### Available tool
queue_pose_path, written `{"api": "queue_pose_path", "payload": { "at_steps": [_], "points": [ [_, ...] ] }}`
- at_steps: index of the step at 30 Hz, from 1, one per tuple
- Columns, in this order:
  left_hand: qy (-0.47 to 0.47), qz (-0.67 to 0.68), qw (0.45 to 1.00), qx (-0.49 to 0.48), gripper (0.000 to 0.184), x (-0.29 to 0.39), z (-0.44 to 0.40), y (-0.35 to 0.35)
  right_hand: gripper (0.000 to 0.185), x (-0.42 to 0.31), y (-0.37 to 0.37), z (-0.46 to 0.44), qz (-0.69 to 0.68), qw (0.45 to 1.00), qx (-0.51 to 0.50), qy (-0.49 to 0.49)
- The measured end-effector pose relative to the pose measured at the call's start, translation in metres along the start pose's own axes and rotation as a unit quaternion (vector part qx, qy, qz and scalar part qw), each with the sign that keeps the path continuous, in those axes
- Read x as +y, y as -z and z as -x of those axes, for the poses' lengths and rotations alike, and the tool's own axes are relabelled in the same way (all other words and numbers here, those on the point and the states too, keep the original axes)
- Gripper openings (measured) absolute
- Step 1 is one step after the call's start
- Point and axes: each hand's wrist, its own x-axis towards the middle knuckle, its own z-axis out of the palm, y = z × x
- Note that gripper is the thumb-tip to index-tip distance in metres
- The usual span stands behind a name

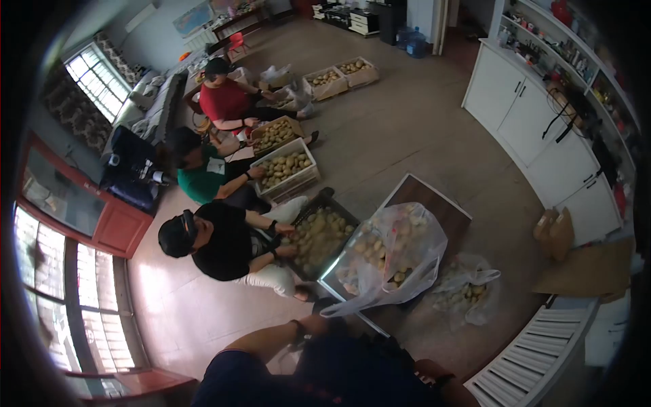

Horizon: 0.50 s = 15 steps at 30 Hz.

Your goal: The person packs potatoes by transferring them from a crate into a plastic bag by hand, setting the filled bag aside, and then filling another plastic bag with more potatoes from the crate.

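At the bottom, my left forearm reaches inward with a dark band at the wrist. Little of my left hand (310, 334) shows beside my dark clothing; its fingers and anything in them cannot be made out. My right hand (428, 370) is low at the right of my body, dim and mostly hidden, with a band near it. In front of me, a large clear plastic bag (424, 234) of potatoes lies open on a brown board with a pale edge (441, 203). A smaller plastic bag (485, 277) with potatoes rests on the floor to its right.
A person in black (224, 244) handles potatoes in a dark crate (342, 211). Beyond, people in green (200, 182) and red (224, 102) sit by a white crate (295, 182) and boxes of potatoes. A white slatted bench (536, 353) and white cabinets (502, 102) stand at the right.
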Motion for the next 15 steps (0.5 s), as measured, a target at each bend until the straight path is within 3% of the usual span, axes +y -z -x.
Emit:
{"api": "queue_pose_path", "payload": {
  "at_steps": [1, 3, 5, 6, 7, 8, 9, 11, 12, 14, 15],
  "points": [
    [0.0, 0.144, 0.986, 0.082, 0.037, -0.024, -0.002, -0.015, 0.02, -0.029, -0.016, 0.007, -0.015, 1.0, -0.017, -0.001],
    [0.083, 0.091, 0.991, 0.046, 0.034, -0.049, 0.003, -0.006, 0.02, -0.062, -0.033, 0.023, -0.025, 0.997, -0.069, -0.004],
    [0.061, 0.186, 0.979, 0.062, 0.046, -0.028, 0.05, 0.067, 0.021, -0.053, -0.051, -0.023, -0.071, 0.997, -0.011, 0.011],
    [0.049, 0.232, 0.969, 0.068, 0.056, -0.013, 0.077, 0.108, 0.022, -0.035, -0.057, -0.057, 0.172, 0.981, 0.001, 0.088],
    [0.041, 0.163, 0.979, 0.114, 0.035, -0.023, 0.084, 0.111, 0.023, -0.044, -0.067, -0.055, 0.399, 0.903, 0.005, 0.16],
    [0.054, 0.182, 0.973, 0.134, 0.033, -0.025, 0.095, 0.119, 0.026, -0.056, -0.077, -0.056, 0.388, 0.852, 0.049, 0.348],
    [0.068, 0.195, 0.966, 0.154, 0.03, -0.029, 0.106, 0.128, 0.026, -0.068, -0.083, -0.057, 0.388, 0.852, 0.051, 0.347],
    [0.042, 0.143, 0.982, 0.12, 0.028, -0.124, 0.044, 0.029, 0.027, -0.119, -0.102, -0.011, 0.289, 0.935, 0.054, 0.196],
    [0.027, 0.116, 0.987, 0.103, 0.027, -0.167, 0.018, -0.013, 0.027, -0.141, -0.11, 0.008, 0.29, 0.935, 0.054, 0.196],
    [-0.021, 0.096, 0.99, 0.1, 0.024, -0.154, 0.045, 0.033, 0.026, -0.173, -0.119, 0.034, 0.226, 0.97, 0.045, 0.074],
    [-0.074, 0.078, 0.99, 0.086, 0.021, -0.141, 0.059, 0.049, 0.026, -0.174, -0.125, 0.05, 0.219, 0.972, 0.046, 0.069]
  ]
}}
